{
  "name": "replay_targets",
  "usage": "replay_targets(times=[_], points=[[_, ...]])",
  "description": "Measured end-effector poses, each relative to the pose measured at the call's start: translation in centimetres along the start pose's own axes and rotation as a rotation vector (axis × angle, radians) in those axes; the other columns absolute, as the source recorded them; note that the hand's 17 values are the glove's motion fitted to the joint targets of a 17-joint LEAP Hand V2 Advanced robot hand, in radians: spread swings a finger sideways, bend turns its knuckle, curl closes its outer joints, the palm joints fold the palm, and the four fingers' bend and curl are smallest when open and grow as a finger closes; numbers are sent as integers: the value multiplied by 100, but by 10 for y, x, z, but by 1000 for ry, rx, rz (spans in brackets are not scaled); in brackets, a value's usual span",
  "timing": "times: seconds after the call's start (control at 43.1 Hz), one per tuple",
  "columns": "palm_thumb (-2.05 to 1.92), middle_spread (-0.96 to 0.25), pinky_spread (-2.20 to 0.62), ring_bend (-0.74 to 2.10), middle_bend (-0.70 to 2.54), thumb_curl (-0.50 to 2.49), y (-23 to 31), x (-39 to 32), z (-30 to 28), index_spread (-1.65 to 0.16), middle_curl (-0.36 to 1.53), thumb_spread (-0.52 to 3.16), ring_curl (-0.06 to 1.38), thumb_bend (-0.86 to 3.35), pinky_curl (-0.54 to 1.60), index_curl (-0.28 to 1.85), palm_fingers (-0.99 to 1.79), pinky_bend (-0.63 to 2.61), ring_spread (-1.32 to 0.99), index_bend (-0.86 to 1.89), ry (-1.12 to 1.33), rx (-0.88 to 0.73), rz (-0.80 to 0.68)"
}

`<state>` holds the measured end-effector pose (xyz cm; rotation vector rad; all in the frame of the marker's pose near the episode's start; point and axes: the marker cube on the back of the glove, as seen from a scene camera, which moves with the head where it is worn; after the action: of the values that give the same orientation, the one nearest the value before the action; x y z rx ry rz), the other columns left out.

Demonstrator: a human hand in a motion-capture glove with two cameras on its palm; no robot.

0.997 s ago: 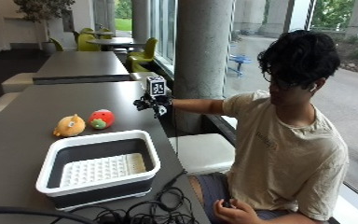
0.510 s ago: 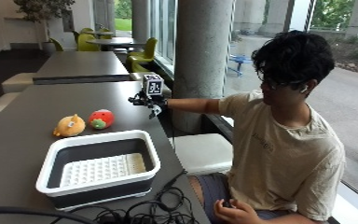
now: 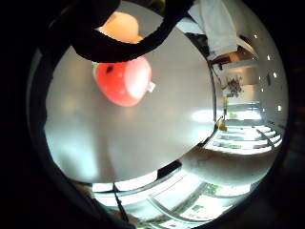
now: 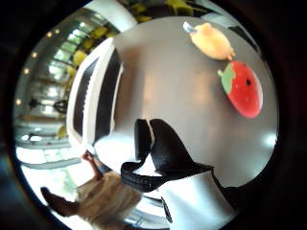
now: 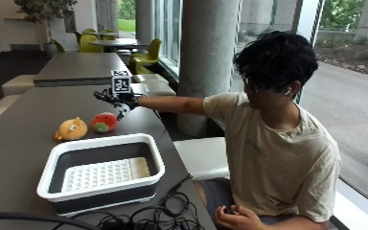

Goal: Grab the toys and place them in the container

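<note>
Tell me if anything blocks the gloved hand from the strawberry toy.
Nothing visible does. The right hand hovers open just above the strawberry toy, with only bare table around; the orange toy sits on its far side.

A red plush strawberry [image 4: 242, 88] and orange plush toy [image 4: 212, 41] lie side by side on a grey table [image 4: 168, 86], well apart from a white-rimmed container [image 4: 93, 96].

Long dark grey table [image 5: 18, 158] in foreground; second dark table [image 5: 75, 69] behind. Round concrete column [image 5: 208, 57] beside tall windows [image 5: 343, 62], daylight outside. Yellow-green chairs [image 5: 147, 50] and potted plant [image 5: 40, 14] at rear. White bench seats [image 5: 206, 155] alongside.
</note>
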<state>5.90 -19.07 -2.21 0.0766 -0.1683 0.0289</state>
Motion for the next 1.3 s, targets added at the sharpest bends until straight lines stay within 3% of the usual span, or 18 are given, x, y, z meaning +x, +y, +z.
replay_targets(times=[0.278,0.417,0.51,0.626,0.719,0.765,0.835,0.881,0.927,0.95,0.974,0.997,1.066,1.159,1.252,1.298], points=[[-3,-1,-2,32,7,19,-117,43,11,-26,15,119,26,-3,40,1,-49,118,-3,-5,187,-102,27],[-1,-1,-2,32,8,20,-161,54,37,-26,15,118,28,-2,40,0,-50,119,-2,-5,86,-152,104],[1,0,-1,32,8,22,-183,52,58,-26,15,119,29,-1,40,0,-48,121,-2,-6,-34,-222,64],[6,3,2,31,3,24,-177,-8,74,-26,13,120,30,0,42,0,-50,132,0,-5,48,-391,320],[11,5,3,30,1,26,-171,-36,91,-26,12,121,30,1,43,0,-51,140,2,-3,-113,-501,379],[18,6,4,33,-1,27,-173,-35,90,-26,10,124,31,5,44,0,-47,144,3,-1,-133,-459,349],[33,8,4,45,13,32,-180,-9,80,-28,12,132,34,14,41,3,-14,130,3,11,-49,-286,267],[43,2,-6,65,28,35,-184,24,77,-29,16,137,38,20,36,6,36,118,-7,23,-18,-184,230],[52,-2,-15,76,33,38,-185,38,71,-29,17,137,38,25,34,5,61,118,-14,18,-41,-124,188],[48,0,-10,68,24,37,-183,39,65,-30,15,140,34,23,30,6,33,112,-12,18,-60,-100,160],[58,-5,-21,85,36,42,-182,40,58,-30,20,131,45,26,36,9,73,118,-19,21,-77,-73,124],[61,-7,-24,87,38,44,-180,42,49,-30,19,127,43,26,32,7,83,114,-21,22,-88,-45,82],[66,-13,-30,92,45,48,-168,24,17,-31,22,118,45,27,32,8,95,108,-28,25,-133,23,-23],[69,-19,-34,97,52,53,-141,-33,-27,-32,26,107,51,26,35,11,98,106,-34,29,-256,87,-51],[70,-24,-36,100,59,58,-110,-70,-68,-33,29,98,55,25,36,13,101,104,-39,32,-179,130,-52],[70,-26,-37,100,62,60,-96,-96,-85,-34,31,94,56,24,37,14,100,104,-41,34,-188,146,-120]])
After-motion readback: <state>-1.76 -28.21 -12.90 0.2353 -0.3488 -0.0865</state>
